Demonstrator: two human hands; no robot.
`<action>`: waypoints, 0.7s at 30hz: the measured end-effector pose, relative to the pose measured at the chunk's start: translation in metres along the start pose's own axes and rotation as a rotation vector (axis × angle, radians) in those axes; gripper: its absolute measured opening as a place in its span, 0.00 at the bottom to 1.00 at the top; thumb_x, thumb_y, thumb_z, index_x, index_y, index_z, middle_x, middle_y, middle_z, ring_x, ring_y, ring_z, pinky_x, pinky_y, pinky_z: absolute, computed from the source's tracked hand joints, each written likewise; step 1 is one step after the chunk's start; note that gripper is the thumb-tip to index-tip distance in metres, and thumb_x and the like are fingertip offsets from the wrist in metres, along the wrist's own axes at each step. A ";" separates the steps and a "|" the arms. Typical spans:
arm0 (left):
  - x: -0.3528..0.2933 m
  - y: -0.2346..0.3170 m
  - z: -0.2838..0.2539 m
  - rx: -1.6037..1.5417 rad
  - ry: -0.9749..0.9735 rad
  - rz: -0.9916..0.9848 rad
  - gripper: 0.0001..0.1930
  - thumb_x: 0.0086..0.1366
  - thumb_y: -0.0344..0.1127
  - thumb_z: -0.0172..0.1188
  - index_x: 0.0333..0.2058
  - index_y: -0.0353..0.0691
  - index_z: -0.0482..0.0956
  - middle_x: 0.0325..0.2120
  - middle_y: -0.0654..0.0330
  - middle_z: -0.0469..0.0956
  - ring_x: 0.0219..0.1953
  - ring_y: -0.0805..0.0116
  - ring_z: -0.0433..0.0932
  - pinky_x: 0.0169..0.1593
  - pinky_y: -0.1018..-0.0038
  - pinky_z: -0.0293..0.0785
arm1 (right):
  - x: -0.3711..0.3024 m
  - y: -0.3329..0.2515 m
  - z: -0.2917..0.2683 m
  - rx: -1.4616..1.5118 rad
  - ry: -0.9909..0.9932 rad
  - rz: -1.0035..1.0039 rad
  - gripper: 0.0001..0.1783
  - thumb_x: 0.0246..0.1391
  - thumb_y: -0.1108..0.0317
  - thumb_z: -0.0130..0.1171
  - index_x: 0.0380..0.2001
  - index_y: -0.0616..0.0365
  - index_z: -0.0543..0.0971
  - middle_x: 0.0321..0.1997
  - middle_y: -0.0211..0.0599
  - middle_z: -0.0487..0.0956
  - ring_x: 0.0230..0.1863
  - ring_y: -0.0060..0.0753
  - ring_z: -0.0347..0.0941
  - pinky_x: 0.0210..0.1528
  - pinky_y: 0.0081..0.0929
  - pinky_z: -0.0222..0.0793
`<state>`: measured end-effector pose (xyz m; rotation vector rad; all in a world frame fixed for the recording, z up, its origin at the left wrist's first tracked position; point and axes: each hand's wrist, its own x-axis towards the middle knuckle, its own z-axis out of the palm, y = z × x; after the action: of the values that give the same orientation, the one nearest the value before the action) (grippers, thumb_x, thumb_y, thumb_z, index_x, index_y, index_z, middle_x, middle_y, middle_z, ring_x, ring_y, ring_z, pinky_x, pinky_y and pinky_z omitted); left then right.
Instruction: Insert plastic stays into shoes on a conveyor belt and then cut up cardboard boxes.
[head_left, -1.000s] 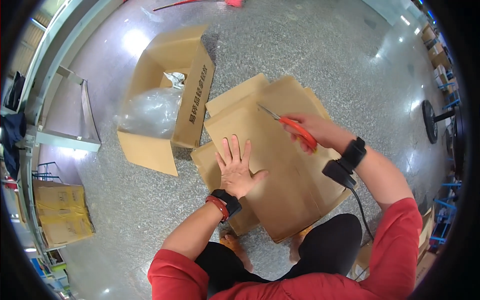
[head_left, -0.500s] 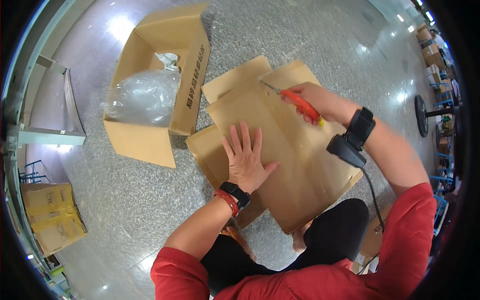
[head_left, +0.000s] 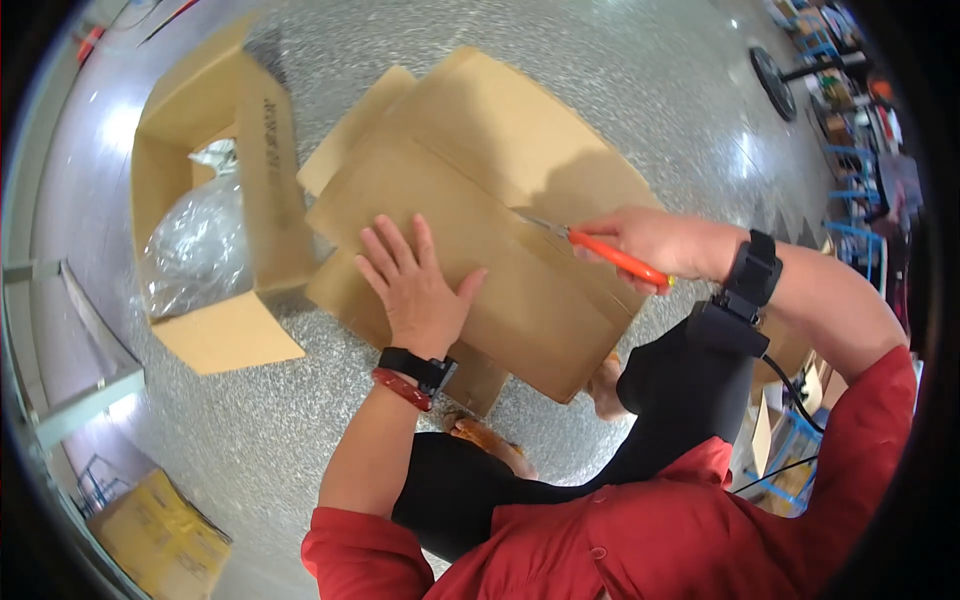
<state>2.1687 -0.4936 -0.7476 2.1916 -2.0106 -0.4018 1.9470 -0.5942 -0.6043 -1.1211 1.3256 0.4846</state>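
Observation:
A flattened cardboard box lies on the floor in front of me, with a wide flap spread out at its far right. My left hand rests flat on the cardboard, fingers spread. In my right hand is a red-handled tool with a thin metal tip and a yellow butt. Its tip points left, at the edge between the box panel and the flap. Whether the tip touches the cardboard, I cannot tell.
At the left stands an open carton holding clear plastic wrapping. A taped box sits at the lower left, near a pale metal frame. A black fan and shelves with boxes are at the right.
The far-right flap now lies spread out, wider than before. The tool's tip has moved nearer along the cardboard. My view has shifted; my left hand is still flat on the cardboard.

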 end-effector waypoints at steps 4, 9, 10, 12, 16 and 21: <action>0.003 0.005 0.003 0.017 -0.032 0.001 0.50 0.55 0.61 0.59 0.66 0.34 0.47 0.65 0.32 0.36 0.67 0.33 0.32 0.66 0.44 0.28 | -0.030 0.063 0.012 -0.217 0.103 0.013 0.22 0.61 0.57 0.44 0.56 0.52 0.71 0.15 0.36 0.73 0.12 0.27 0.70 0.16 0.26 0.67; 0.004 0.004 0.004 0.065 -0.076 -0.002 0.51 0.54 0.63 0.59 0.66 0.35 0.46 0.66 0.33 0.35 0.67 0.32 0.31 0.66 0.43 0.27 | -0.060 0.117 0.026 -0.132 0.108 0.050 0.25 0.61 0.58 0.42 0.60 0.54 0.67 0.21 0.43 0.76 0.12 0.32 0.71 0.20 0.30 0.71; 0.006 0.006 0.004 0.070 -0.088 -0.009 0.52 0.54 0.63 0.59 0.66 0.36 0.45 0.66 0.34 0.35 0.67 0.32 0.31 0.66 0.43 0.28 | -0.066 0.124 0.027 -0.165 0.125 0.066 0.25 0.61 0.59 0.42 0.60 0.53 0.66 0.23 0.45 0.76 0.12 0.33 0.71 0.20 0.30 0.71; 0.006 0.005 0.001 0.102 -0.106 -0.034 0.53 0.54 0.65 0.58 0.67 0.38 0.44 0.66 0.35 0.34 0.67 0.31 0.31 0.65 0.42 0.29 | -0.075 0.136 0.030 -0.180 0.139 0.078 0.25 0.62 0.60 0.42 0.61 0.52 0.66 0.24 0.46 0.77 0.12 0.34 0.71 0.19 0.30 0.71; 0.006 0.005 -0.002 0.118 -0.129 -0.028 0.53 0.54 0.65 0.58 0.67 0.39 0.44 0.66 0.35 0.34 0.67 0.31 0.31 0.65 0.41 0.29 | -0.080 0.154 0.036 -0.129 0.128 0.120 0.25 0.62 0.61 0.42 0.62 0.49 0.65 0.24 0.46 0.76 0.12 0.34 0.71 0.18 0.30 0.70; 0.009 0.005 -0.001 0.190 -0.060 -0.007 0.50 0.52 0.59 0.63 0.66 0.40 0.50 0.66 0.36 0.40 0.68 0.34 0.34 0.64 0.39 0.33 | -0.072 0.162 0.039 -0.157 0.157 0.099 0.25 0.61 0.62 0.42 0.62 0.49 0.65 0.23 0.45 0.76 0.12 0.34 0.71 0.17 0.30 0.70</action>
<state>2.1650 -0.5035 -0.7459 2.3225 -2.1544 -0.2913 1.8158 -0.4691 -0.6016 -1.2472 1.5060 0.5910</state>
